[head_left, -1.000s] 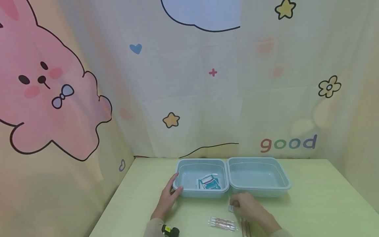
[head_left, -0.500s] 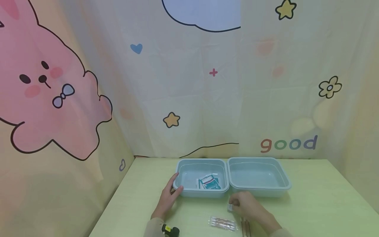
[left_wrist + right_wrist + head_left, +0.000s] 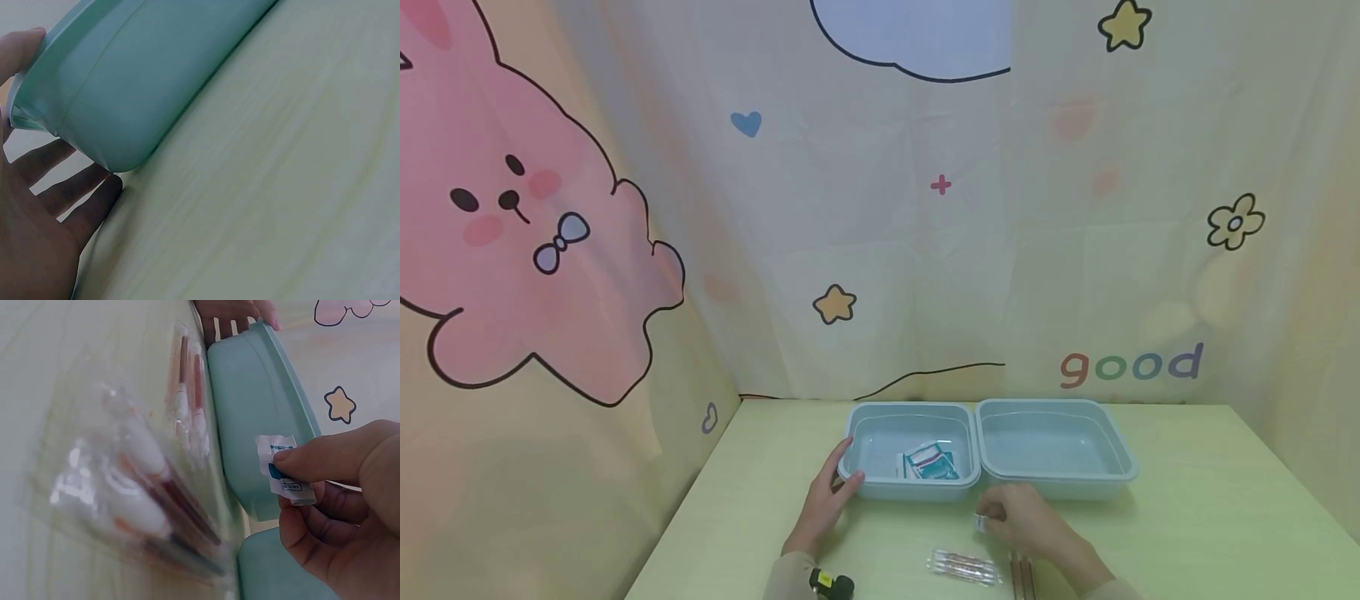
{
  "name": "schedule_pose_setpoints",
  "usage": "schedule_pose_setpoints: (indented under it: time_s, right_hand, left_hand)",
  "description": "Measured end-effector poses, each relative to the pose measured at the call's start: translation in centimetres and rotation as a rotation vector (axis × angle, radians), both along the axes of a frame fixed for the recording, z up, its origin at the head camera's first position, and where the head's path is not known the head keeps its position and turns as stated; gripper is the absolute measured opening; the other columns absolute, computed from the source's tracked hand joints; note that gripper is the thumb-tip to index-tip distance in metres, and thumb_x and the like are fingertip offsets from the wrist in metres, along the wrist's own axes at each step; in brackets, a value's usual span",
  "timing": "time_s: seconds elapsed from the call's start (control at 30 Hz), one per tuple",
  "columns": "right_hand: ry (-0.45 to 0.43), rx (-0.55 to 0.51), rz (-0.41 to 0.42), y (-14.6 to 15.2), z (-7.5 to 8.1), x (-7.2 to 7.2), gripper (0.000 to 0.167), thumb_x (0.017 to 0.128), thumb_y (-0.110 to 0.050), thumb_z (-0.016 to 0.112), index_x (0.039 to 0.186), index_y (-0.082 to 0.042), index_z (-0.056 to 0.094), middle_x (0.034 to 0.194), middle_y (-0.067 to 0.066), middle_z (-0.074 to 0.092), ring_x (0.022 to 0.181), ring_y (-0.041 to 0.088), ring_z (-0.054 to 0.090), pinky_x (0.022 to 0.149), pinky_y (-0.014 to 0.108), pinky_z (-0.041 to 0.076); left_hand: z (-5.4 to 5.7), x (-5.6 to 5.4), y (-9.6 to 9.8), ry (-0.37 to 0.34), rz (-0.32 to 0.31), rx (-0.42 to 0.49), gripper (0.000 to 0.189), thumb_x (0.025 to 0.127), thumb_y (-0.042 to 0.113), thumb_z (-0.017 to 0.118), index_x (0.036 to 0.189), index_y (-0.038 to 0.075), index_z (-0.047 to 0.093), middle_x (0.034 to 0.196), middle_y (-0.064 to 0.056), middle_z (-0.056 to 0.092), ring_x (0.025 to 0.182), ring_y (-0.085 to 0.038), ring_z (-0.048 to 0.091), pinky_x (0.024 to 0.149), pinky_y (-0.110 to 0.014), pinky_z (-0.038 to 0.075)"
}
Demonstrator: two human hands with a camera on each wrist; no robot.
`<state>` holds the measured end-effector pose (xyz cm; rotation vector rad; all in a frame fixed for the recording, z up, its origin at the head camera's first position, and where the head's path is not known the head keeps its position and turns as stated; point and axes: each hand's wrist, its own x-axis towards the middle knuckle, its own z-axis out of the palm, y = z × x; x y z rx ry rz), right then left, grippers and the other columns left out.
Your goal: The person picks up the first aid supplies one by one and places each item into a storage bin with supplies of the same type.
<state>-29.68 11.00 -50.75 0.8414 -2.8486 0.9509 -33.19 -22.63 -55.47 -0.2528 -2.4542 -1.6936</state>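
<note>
My left hand (image 3: 823, 504) rests against the left end of the left pale-blue plastic bin (image 3: 917, 490), its thumb at the rim. In the left wrist view its fingers are spread and mostly straight along the bin's end. Between thumb and fingers, my right hand (image 3: 1026, 521) pinches a small white sachet (image 3: 279, 465) with blue print, held in front of the two bins. Several blue-and-white packets (image 3: 931, 461) lie inside the left bin. Under and beside the right hand are two clear packs of cotton swabs, one pack (image 3: 964, 567) lying crosswise and another pack (image 3: 1022, 577) pointing toward me.
The right pale-blue bin (image 3: 1056, 483) stands right beside the left one, with a bare floor. Both sit toward the back of the light wooden table (image 3: 1210, 517). A printed curtain (image 3: 880, 208) hangs behind, and another printed side panel stands at the left.
My right hand has shifted very slightly left and up with the white sachet, which has tilted a little. The left hand, bins and swab packs have stayed put.
</note>
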Motion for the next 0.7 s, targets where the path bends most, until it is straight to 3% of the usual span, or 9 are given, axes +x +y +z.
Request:
schedule_pose_setpoints:
  time_s: [0.7]
  right_hand:
    - [-0.017, -0.038, 0.022, -0.4, 1.5, 0.3, 0.008, 0.083, -0.009, 0.071, 0.088, -0.015, 0.072, 0.074, -0.011, 0.064, 0.067, 0.001, 0.056, 0.059, 0.02, 0.049]
  left_hand:
    - [-0.1, -0.1, -0.1, -0.001, -0.003, 0.004, 0.061, 0.098, 0.032, 0.059, 0.152, 0.024, 0.033, 0.158, -0.015, 0.029, 0.139, -0.043, 0.037, 0.107, -0.055, 0.042]
